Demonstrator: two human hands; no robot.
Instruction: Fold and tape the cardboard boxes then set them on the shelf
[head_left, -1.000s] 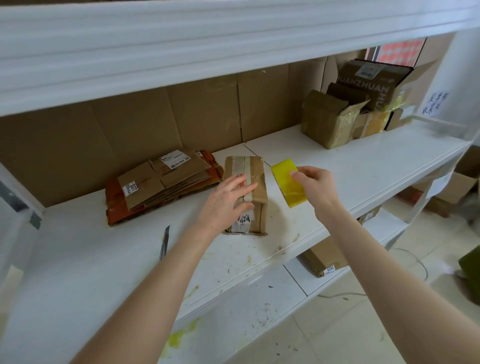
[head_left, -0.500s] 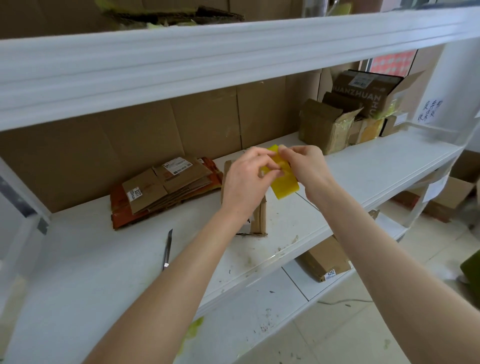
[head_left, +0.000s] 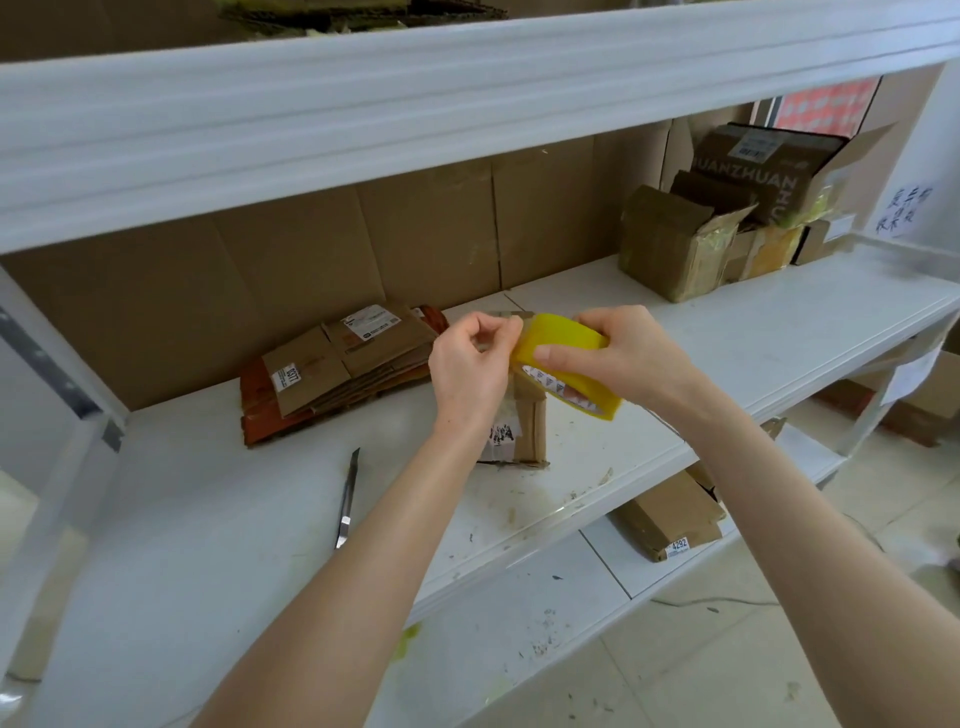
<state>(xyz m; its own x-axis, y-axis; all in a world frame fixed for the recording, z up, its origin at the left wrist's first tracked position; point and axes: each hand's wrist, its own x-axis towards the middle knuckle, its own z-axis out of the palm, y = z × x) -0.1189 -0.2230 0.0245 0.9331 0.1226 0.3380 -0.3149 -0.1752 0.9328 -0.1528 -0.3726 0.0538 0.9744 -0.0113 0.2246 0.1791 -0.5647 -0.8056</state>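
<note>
A small taped cardboard box (head_left: 530, 431) stands on the white shelf (head_left: 218, 519), partly hidden behind my hands. Just above it my right hand (head_left: 618, 353) grips a yellow roll of tape (head_left: 563, 343). My left hand (head_left: 472, 364) pinches the tape's loose end at the roll's left edge. A stack of flattened cardboard boxes (head_left: 337, 369) with white labels lies on the shelf to the left of the small box.
A metal knife (head_left: 347, 499) lies on the shelf near my left forearm. Several folded and open boxes (head_left: 727, 218) stand at the shelf's far right. A flat box (head_left: 670, 514) rests on the lower shelf. An upper shelf board (head_left: 415, 104) overhangs.
My left hand left the top of the small box and rose to meet the tape roll. Both hands now hold the roll above the box, the left pinching its end.
</note>
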